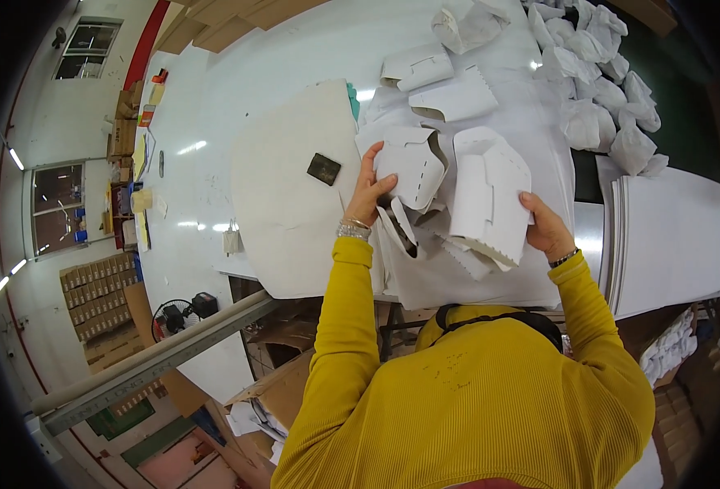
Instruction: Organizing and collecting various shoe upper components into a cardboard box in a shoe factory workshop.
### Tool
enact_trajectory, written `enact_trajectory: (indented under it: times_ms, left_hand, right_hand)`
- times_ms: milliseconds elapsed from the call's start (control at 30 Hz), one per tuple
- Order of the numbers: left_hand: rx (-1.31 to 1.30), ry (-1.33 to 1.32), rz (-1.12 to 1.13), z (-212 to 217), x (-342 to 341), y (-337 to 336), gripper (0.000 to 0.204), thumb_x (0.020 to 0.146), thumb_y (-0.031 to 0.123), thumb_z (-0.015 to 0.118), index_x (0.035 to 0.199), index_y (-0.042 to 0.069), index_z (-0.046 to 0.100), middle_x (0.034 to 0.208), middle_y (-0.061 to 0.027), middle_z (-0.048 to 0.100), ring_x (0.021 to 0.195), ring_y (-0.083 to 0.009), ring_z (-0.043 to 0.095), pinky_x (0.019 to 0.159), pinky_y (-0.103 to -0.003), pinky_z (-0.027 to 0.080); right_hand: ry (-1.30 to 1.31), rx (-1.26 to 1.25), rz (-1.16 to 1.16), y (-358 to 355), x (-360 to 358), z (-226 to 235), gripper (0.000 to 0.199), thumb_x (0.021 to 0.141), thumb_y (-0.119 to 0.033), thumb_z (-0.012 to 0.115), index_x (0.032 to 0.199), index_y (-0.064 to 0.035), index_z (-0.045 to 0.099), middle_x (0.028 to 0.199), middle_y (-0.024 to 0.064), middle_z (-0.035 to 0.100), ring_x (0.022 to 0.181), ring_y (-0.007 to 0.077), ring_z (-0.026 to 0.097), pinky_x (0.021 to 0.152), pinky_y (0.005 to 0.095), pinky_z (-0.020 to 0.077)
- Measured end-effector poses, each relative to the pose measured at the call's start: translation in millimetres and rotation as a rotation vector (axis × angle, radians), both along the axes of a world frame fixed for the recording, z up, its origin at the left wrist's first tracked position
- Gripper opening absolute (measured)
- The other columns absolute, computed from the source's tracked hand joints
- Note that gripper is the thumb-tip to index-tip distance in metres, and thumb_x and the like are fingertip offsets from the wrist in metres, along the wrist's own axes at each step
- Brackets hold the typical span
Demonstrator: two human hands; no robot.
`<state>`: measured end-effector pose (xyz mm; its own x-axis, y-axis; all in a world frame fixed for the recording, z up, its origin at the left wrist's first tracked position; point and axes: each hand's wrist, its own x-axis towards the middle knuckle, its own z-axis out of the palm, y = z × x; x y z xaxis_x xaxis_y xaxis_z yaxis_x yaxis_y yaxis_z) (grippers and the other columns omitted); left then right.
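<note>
My left hand (367,192) is closed on the left edge of a folded white card piece (409,169) with slits along its side, its thumb lying on top. My right hand (546,223) grips the right edge of a larger folded white card piece (490,194), which has a seam and a toothed lower end; the fingers behind it are hidden. Between and below them lie a curled white card piece (396,227) with a dark inner side and other partly covered pieces. Farther back on the white sheets are two more folded card pieces (417,67) (455,97).
A small dark square block (324,169) rests on a large off-white sheet (282,220) at left. Crumpled white paper bundles (592,77) heap up at the far right, above a stack of white sheets (678,236). A black fan (179,316) stands below the table's left side.
</note>
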<state>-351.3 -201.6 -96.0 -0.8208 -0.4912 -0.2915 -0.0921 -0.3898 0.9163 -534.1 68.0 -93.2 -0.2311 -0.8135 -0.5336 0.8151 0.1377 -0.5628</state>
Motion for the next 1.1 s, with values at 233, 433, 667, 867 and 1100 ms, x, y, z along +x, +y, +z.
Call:
enact_trajectory:
  times_ms: [233, 433, 667, 867, 1100]
  left_hand:
    - [0.129, 0.049, 0.035, 21, 6, 38, 0.081, 0.080, 0.040, 0.059, 0.143, 0.011, 0.018, 0.140, -0.0087, 0.031, 0.127, -0.0201, 0.034, 0.104, -0.031, 0.028]
    - [-0.012, 0.176, 0.054, 5, 18, 71, 0.084, 0.079, 0.047, 0.057, 0.141, 0.003, 0.021, 0.138, -0.0098, 0.037, 0.126, -0.0215, 0.037, 0.103, -0.033, 0.029]
    - [0.412, 0.368, 0.223, -14, 27, 76, 0.068, 0.075, 0.023, 0.065, 0.133, 0.002, 0.036, 0.123, -0.0086, 0.051, 0.113, -0.0210, 0.049, 0.099, -0.033, 0.036]
    - [0.284, 0.212, 0.035, 9, -11, 62, 0.086, 0.061, 0.013, 0.077, 0.135, 0.011, 0.034, 0.124, -0.0085, 0.048, 0.114, -0.0211, 0.046, 0.099, -0.031, 0.034]
    - [0.361, 0.178, 0.012, 9, -29, 46, 0.104, 0.055, 0.006, 0.080, 0.140, 0.017, 0.021, 0.121, -0.0111, 0.049, 0.113, -0.0247, 0.047, 0.098, -0.036, 0.037]
  right_hand:
    - [-0.051, -0.106, -0.050, 18, 21, -3, 0.071, 0.075, -0.044, 0.068, 0.125, 0.0001, 0.044, 0.116, 0.0104, 0.057, 0.106, 0.0179, 0.055, 0.089, 0.0318, 0.0473]
    - [-0.078, 0.005, -0.128, 39, 32, 3, 0.069, 0.076, -0.047, 0.066, 0.124, -0.0012, 0.045, 0.106, 0.0103, 0.062, 0.090, 0.0195, 0.063, 0.078, 0.0304, 0.0534]
    - [0.018, 0.110, -0.170, 53, 26, 9, 0.061, 0.088, -0.056, 0.041, 0.125, -0.0082, 0.047, 0.107, 0.0069, 0.059, 0.093, 0.0170, 0.061, 0.080, 0.0313, 0.0522]
    - [0.143, 0.112, -0.354, 50, 14, -12, 0.050, 0.087, -0.047, 0.048, 0.119, -0.0089, 0.050, 0.106, 0.0074, 0.060, 0.092, 0.0181, 0.060, 0.078, 0.0305, 0.0522]
    - [0.091, 0.091, -0.407, 35, -3, -1, 0.044, 0.083, -0.041, 0.059, 0.113, -0.0083, 0.053, 0.097, 0.0073, 0.064, 0.082, 0.0182, 0.065, 0.070, 0.0303, 0.0566]
